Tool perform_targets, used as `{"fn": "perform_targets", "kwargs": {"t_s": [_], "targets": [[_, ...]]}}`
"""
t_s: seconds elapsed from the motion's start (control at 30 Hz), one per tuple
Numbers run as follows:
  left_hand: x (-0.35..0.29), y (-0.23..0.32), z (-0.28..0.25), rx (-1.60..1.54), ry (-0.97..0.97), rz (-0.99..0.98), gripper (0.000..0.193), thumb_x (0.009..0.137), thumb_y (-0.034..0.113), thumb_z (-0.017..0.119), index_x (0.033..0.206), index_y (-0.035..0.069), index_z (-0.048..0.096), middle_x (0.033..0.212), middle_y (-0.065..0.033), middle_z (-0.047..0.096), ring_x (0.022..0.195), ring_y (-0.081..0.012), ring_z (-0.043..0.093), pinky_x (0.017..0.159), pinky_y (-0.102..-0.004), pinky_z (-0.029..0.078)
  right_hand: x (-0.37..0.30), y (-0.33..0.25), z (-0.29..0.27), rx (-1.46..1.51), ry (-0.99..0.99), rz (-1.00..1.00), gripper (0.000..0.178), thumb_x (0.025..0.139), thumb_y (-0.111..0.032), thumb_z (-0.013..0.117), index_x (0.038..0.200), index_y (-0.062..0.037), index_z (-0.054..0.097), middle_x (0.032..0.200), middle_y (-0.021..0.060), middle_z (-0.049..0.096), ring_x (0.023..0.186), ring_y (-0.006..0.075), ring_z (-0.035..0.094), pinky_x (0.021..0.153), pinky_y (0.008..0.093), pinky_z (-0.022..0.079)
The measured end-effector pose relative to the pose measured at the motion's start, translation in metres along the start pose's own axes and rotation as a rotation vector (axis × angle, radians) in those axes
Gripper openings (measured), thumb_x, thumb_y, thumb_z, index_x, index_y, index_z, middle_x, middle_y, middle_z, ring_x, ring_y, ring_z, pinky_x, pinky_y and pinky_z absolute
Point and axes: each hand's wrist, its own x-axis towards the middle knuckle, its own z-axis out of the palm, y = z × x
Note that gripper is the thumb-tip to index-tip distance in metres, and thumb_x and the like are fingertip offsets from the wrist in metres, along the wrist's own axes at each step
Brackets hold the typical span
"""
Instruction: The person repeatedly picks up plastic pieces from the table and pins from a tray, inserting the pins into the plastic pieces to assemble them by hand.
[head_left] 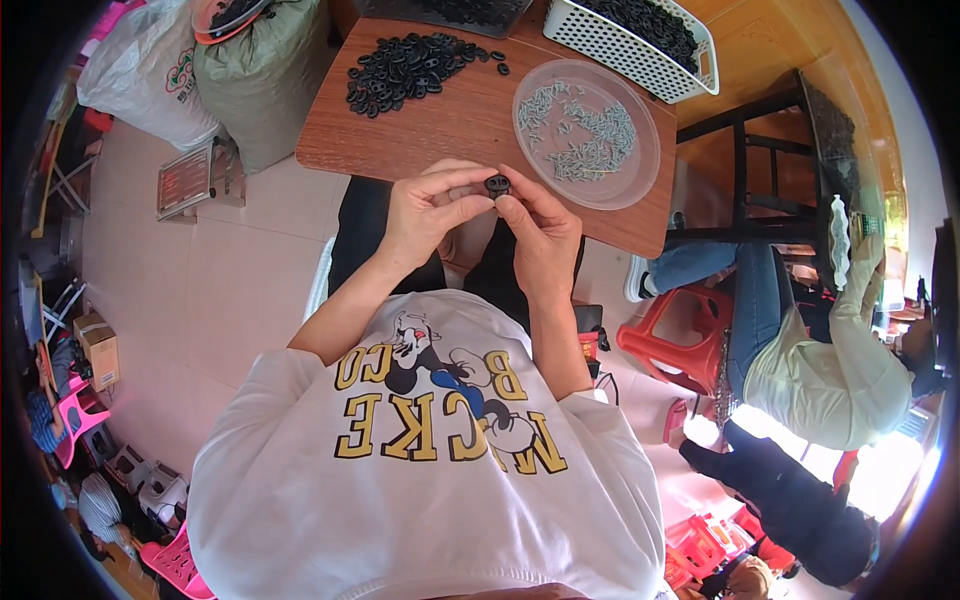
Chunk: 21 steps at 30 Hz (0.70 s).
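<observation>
L hand & R hand pinching sm. blk piece, blk ovals lying on desk, gray screw-like bits sitting in tub

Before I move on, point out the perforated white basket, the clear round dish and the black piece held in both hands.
White basket point(612, 55): head view, on its perforated near wall.
Round dish point(535, 163): head view, bare lower-left inside.
Black piece point(498, 184): head view, upper part.
</observation>
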Motion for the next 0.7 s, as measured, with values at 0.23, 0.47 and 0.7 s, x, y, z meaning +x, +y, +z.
{"fn": "perform_targets", "kwargs": {"t_s": [0.23,0.47,0.7], "targets": [[-0.005,-0.006,0.010,-0.225,0.075,0.099,0.028,0.075,-0.008,0.066,0.102,0.000,0.066,0.102,-0.0085,0.062,0.087,-0.0115,0.058,0.075,-0.0202,0.048,-0.007,0.004,0.007,0.008,0.028,-0.048,0.032,0.081,0.000,0.065,0.113,-0.0015,0.062,0.092,0.0011,0.059,0.080,0.0063,0.052,0.072,0.0177,0.041],[-0.006,-0.009,0.014,-0.264,0.075,0.203,0.025,0.076,-0.007,0.066,0.100,-0.002,0.065,0.102,-0.0112,0.061,0.091,-0.0162,0.060,0.078,-0.0244,0.050,-0.009,0.003,0.009,-0.021,0.036,-0.134,0.031,0.082,0.001,0.064,0.112,-0.0012,0.062,0.091,0.0014,0.060,0.081,0.0061,0.053,0.073,0.0174,0.042],[-0.007,-0.001,0.011,-0.062,0.082,0.235,0.022,0.079,-0.003,0.064,0.101,-0.002,0.065,0.103,-0.0102,0.061,0.090,-0.0148,0.060,0.076,-0.0234,0.049,-0.009,0.000,0.011,-0.081,0.064,-0.132,0.030,0.080,0.003,0.065,0.110,-0.0004,0.063,0.091,0.0030,0.062,0.077,0.0070,0.056,0.070,0.0178,0.044]]}}
